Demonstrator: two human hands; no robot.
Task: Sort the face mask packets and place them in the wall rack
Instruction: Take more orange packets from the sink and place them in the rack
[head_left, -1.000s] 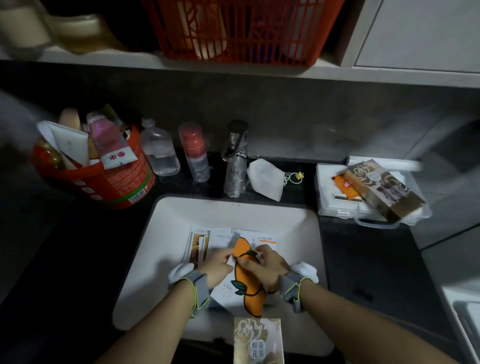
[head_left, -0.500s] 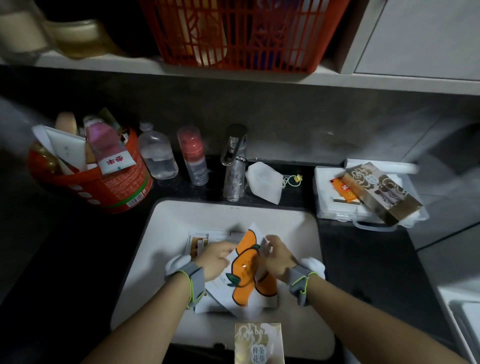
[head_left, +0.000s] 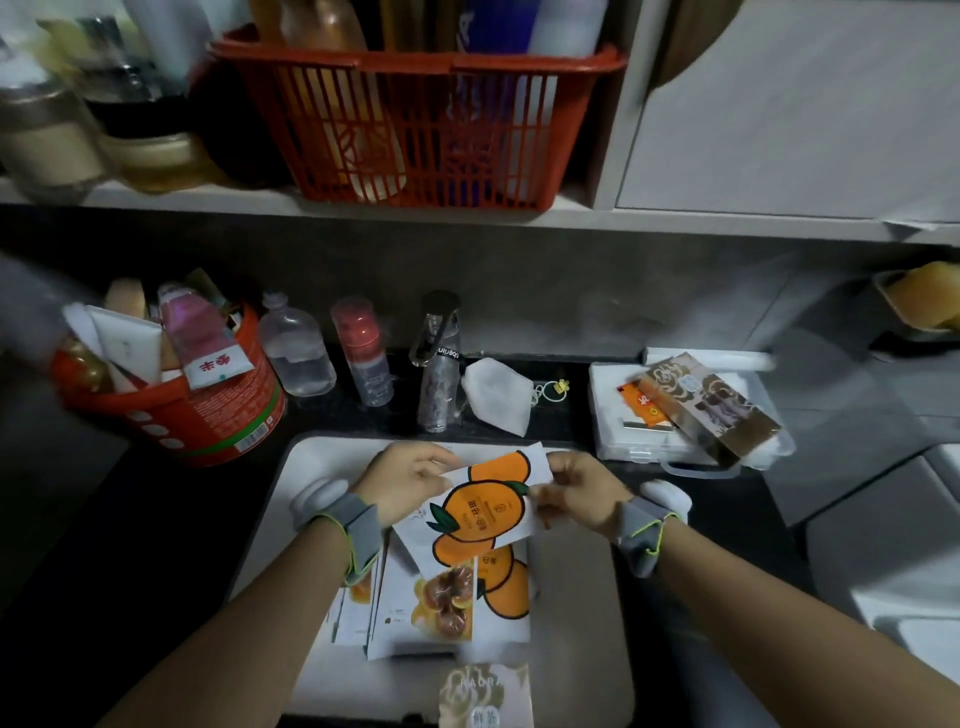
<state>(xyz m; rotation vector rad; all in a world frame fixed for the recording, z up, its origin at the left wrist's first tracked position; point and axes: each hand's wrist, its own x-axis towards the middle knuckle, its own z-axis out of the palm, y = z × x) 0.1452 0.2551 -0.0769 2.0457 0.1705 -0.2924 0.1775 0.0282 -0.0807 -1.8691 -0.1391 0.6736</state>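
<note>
One orange packet (head_left: 483, 512) was pinched by left hand (head_left: 410, 480) and right hand (head_left: 579, 493) above the sink (head_left: 571, 623); other packets (head_left: 441, 603) were stacked beneath.

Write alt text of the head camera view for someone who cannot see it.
The left hand and right hand hold an orange-printed packet above a pile of packets lying in a white basin. A red basket sits on the shelf above; a red bucket of toiletries stands at left.

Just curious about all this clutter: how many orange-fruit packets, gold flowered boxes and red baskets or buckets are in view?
Orange-fruit packets: 2 (held packet, packet in sink pile)
Gold flowered boxes: 2 (right box, near box)
Red baskets or buckets: 2 (basket, bucket)
Total: 6
</note>
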